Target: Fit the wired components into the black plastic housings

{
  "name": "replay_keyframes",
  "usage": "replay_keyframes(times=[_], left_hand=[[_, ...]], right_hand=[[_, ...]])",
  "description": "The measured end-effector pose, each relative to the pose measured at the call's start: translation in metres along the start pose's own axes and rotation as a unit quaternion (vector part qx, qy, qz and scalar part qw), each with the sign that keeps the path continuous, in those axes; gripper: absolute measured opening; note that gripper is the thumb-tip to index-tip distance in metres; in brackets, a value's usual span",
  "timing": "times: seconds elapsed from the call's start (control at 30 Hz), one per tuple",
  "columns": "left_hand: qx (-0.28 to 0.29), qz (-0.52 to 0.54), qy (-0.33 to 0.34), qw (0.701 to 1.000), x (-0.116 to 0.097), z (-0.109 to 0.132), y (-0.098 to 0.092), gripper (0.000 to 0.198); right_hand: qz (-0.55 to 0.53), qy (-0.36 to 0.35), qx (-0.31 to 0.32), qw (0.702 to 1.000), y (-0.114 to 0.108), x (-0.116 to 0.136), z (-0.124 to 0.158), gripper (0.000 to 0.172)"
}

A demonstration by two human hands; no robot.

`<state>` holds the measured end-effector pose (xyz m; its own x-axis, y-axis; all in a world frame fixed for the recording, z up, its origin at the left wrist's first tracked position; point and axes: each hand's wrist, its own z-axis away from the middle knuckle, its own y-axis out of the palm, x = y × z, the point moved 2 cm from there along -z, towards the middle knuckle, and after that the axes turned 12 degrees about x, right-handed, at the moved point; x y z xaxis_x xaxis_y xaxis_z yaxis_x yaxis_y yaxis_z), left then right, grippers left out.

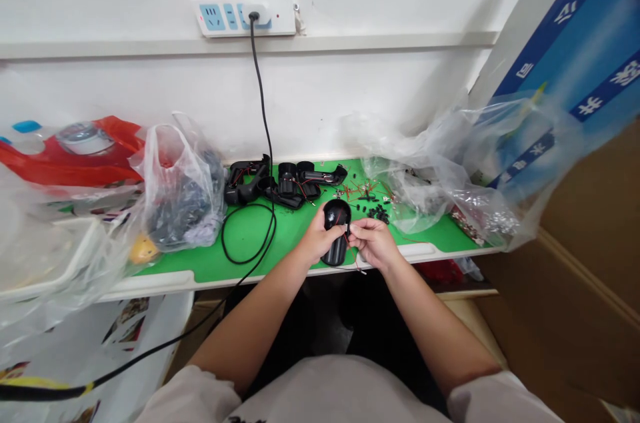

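Observation:
A black plastic housing [334, 251], rounded at the top with a ribbed lower part, is held above the front edge of the green work surface. My left hand [319, 236] wraps its left side, thumb across the middle. At the right rim, my right hand [371, 241] has thumb and fingertips pinched together on something too small to make out. A thin red wire [356, 259] hangs from the housing beside those fingertips. Just behind lie small black parts [379, 212] and a scatter of red wires with small metal pieces [367, 190].
Several more black housings [287, 183] lie along the back. A black cable [261, 76] runs from the wall socket [245, 16], looping on the green mat [210, 263]. Filled plastic bags stand left [183, 196] and right [430, 190]. A cardboard box [575, 263] is at the right.

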<state>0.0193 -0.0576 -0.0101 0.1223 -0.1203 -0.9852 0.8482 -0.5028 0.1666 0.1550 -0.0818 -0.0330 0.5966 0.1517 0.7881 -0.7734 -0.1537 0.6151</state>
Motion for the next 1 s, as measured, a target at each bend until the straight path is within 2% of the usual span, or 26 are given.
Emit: replay_keyframes(times=[0.17, 0.27, 0.33, 0.43, 0.5, 0.63, 0.83, 1.0], left_hand=[[-0.022, -0.049, 0.03, 0.998, 0.001, -0.002, -0.004, 0.052], [-0.041, -0.069, 0.051, 0.995, 0.001, -0.004, -0.007, 0.051], [-0.057, -0.073, 0.057, 0.994, 0.001, -0.006, -0.008, 0.052], [-0.075, -0.089, 0.071, 0.991, 0.001, -0.007, -0.009, 0.052], [-0.083, -0.106, 0.083, 0.987, 0.0, -0.007, -0.009, 0.049], [-0.088, -0.136, 0.089, 0.983, 0.0, -0.007, -0.009, 0.047], [-0.071, -0.163, 0.094, 0.98, 0.001, -0.008, -0.009, 0.045], [-0.067, -0.187, 0.109, 0.974, -0.002, -0.009, -0.006, 0.045]], right_hand=[[0.023, 0.004, -0.003, 1.0, 0.002, -0.003, -0.001, 0.022], [0.1, -0.022, -0.011, 0.995, 0.006, -0.005, -0.002, 0.024], [0.21, -0.057, -0.001, 0.976, 0.01, -0.004, -0.001, 0.022], [0.366, -0.107, 0.019, 0.924, 0.016, -0.003, 0.001, 0.038], [0.423, -0.121, 0.026, 0.898, 0.019, -0.003, 0.002, 0.035], [0.482, -0.129, 0.033, 0.866, 0.023, -0.004, 0.004, 0.024], [0.538, -0.16, 0.027, 0.827, 0.024, -0.006, 0.008, 0.02], [0.568, -0.167, 0.03, 0.806, 0.021, -0.008, 0.008, 0.02]])
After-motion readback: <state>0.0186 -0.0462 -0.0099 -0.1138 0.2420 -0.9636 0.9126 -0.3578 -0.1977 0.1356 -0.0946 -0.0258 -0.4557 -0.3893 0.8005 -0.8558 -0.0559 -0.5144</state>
